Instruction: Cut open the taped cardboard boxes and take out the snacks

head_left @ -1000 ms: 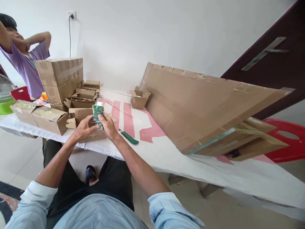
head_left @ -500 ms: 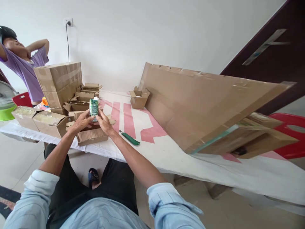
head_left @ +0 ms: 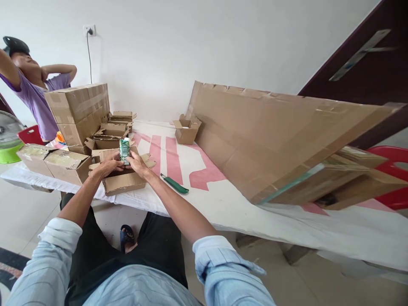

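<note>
A green drink carton [head_left: 124, 151] with a white cap stands upright between my two hands, above an open cardboard box [head_left: 124, 183] at the table's front edge. My left hand [head_left: 111, 163] grips it at its lower left, and my right hand [head_left: 137, 163] closes on its lower right. The hands hide part of the box's inside. Just right of the box lies a green utility knife [head_left: 175, 184] on the tablecloth, touched by neither hand.
Several open boxes [head_left: 110, 129] stand behind, beside stacked taped cartons [head_left: 83, 106]. Two closed boxes [head_left: 65, 165] sit front left. A small open box [head_left: 186, 131] is by a large cardboard panel [head_left: 270, 136]. A person in purple [head_left: 38, 104] is at far left.
The drink carton and both hands have moved slightly down towards the open box. The person at left has shifted a little to the right in view.
</note>
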{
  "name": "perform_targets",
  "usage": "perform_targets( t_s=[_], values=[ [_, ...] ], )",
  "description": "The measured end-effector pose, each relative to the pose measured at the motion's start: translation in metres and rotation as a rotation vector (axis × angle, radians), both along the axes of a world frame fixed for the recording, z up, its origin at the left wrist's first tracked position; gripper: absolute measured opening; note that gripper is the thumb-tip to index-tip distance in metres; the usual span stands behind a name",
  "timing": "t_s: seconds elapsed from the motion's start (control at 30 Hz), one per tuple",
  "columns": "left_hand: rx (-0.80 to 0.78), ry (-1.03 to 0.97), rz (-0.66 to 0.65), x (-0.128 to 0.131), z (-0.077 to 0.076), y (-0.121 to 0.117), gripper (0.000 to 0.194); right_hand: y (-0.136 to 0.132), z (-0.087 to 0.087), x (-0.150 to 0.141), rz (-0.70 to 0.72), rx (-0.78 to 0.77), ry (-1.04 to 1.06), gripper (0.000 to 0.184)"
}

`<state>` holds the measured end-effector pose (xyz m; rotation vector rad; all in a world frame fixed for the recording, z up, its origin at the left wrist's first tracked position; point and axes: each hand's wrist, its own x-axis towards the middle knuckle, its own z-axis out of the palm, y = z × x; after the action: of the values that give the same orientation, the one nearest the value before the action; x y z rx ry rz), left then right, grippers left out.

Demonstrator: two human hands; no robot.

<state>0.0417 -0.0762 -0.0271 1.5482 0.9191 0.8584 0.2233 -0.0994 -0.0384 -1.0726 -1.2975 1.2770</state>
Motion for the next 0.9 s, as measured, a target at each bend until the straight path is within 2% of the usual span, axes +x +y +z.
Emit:
perform_targets(
  t_s=[0.27, 0.57, 0.73, 0.9],
  values=[
    [-0.058, -0.007, 0.021, -0.002, -0.007, 0.0, 0.08, 0.003, 0.001, -0.001, 0.01, -0.037, -0.016, 0.038],
    [-0.037, 0.007, 0.054, -0.001, -0.005, -0.003, 0.077, 0.003, 0.004, -0.003, -0.007, -0.022, -0.043, 0.036],
    [0.059, -0.016, 0.027, -0.001, 0.003, -0.006, 0.078, 0.002, 0.005, -0.003, -0.018, 0.05, -0.028, 0.045],
    [0.152, -0.04, 0.0, 0.0, 0.018, -0.007, 0.086, 0.002, 0.012, 0.002, -0.079, 0.219, -0.116, 0.057]
  ],
)
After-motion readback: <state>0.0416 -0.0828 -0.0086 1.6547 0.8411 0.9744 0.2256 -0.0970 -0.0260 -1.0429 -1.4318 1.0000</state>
